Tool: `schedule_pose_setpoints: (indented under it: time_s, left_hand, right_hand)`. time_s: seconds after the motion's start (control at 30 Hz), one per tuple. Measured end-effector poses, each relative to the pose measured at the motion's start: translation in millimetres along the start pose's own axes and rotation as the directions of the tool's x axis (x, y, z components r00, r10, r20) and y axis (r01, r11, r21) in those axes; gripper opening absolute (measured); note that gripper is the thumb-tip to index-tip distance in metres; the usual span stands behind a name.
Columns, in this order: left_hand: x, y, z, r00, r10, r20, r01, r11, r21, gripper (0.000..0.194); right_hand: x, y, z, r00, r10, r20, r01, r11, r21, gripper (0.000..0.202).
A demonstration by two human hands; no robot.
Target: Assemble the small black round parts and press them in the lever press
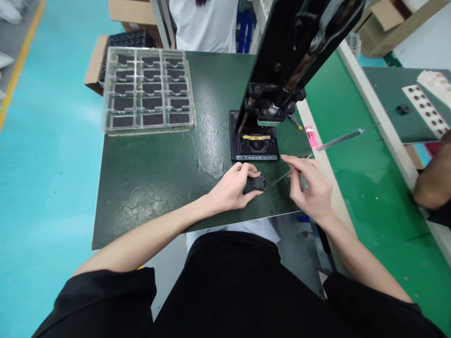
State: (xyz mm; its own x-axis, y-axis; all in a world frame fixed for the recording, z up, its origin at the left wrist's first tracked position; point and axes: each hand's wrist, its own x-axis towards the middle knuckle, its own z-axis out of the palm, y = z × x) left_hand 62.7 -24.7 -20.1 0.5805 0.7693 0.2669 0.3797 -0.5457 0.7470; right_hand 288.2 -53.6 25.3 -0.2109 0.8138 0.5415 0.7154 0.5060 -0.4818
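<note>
My left hand is closed around the edge of a small round black part, thumb below and fingers above, just over the green table. In my right hand is a thin metal tool like tweezers, held like a pen, its tip pointing left toward the round part with a small gap between them. Right behind my hands stands a black hand press. On its base sits a dark fixture with a yellow strip across it.
A clear plastic tray with dark pieces in its compartments lies at the table's far left. Right of the press are a pink object and a green conveyor surface. One person in white is across the table; another person's arm shows at far right.
</note>
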Motion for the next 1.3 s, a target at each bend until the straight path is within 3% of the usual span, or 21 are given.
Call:
schedule_pose_setpoints:
  time_s: [0.1, 0.23, 0.37, 0.73, 0.93, 1.1, 1.3]
  left_hand:
    - [-0.1, -0.1, 0.0, 1.0, -0.004, -0.004, 0.003, 1.0, -0.011, 0.046]
    - [-0.3, -0.4, -0.3, 1.0, -0.015, 0.008, 0.015, 1.0, -0.016, 0.048]
    - [-0.6, -1.6, 0.2, 1.0, -0.016, -0.004, 0.016, 1.0, -0.021, 0.054]
    - [-1.0, -3.9, 2.4, 1.0, -0.012, -0.019, 0.011, 1.0, -0.025, 0.054]
    - [-0.8, -2.8, 1.7, 0.999, -0.03, -0.01, 0.03, 0.999, -0.025, 0.053]
    - [-0.2, -2.4, 1.0, 1.0, -0.018, -0.007, 0.018, 1.0, -0.018, 0.051]
    - [-0.4, 0.3, -0.4, 0.997, -0.083, -0.005, 0.083, 0.996, -0.034, 0.053]
  right_hand:
    - [1.3, -5.3, -6.6, 0.999, -0.036, 0.016, 0.037, 0.999, -0.035, 0.044]
    - [1.6, -8.2, -3.3, 0.997, -0.011, -0.072, 0.012, 1.0, 0.018, 0.034]
    - [1.8, -7.8, -1.4, 0.997, -0.075, -0.017, 0.076, 0.997, 0.017, 0.033]
    - [4.7, -5.7, 5.4, 0.985, -0.174, 0.001, 0.174, 0.984, -0.03, 0.037]
    - [6.5, -8.0, 13.0, 0.996, -0.087, -0.02, 0.089, 0.993, 0.082, 0.056]
    - [8.8, -7.9, 24.1, 0.996, -0.065, 0.06, 0.054, 0.984, 0.168, 0.013]
    - [4.7, -2.5, 38.0, 0.995, -0.059, 0.081, 0.046, 0.987, 0.155, 0.007]
